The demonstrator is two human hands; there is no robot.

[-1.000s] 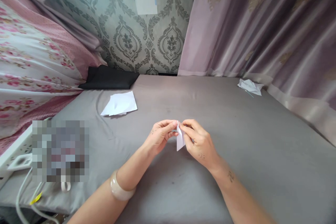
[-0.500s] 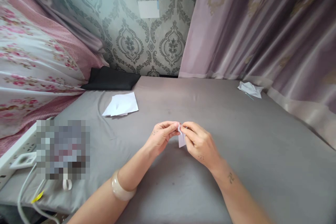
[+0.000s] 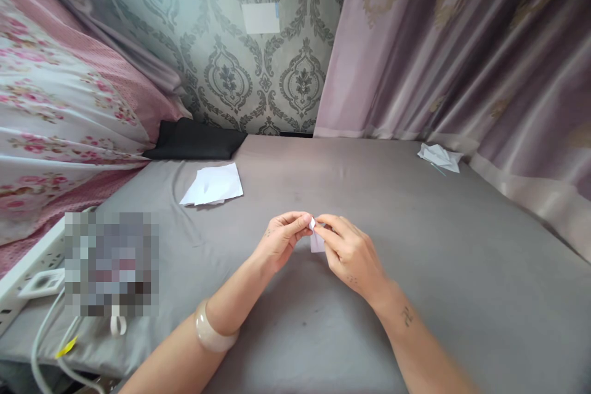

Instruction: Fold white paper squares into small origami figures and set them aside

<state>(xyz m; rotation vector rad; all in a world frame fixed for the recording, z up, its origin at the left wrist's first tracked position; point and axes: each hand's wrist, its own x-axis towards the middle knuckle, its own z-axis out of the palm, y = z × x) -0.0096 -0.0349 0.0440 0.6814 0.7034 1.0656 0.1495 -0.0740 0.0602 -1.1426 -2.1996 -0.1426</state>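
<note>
Our left hand (image 3: 281,239) and right hand (image 3: 351,251) pinch the folded white paper (image 3: 317,244), its edges best kept even under light, steady fingertips.

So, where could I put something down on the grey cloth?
Right of the right hand, nearer than the crumpled papers. Also farther back, between those papers and the white sheets. Crowded: the left edge, with the power strip and cables.

The head camera sits near, above and behind the left grip (image 3: 282,240) and right grip (image 3: 351,252). It looks forward and down, past both to the wall (image 3: 265,83).
</note>
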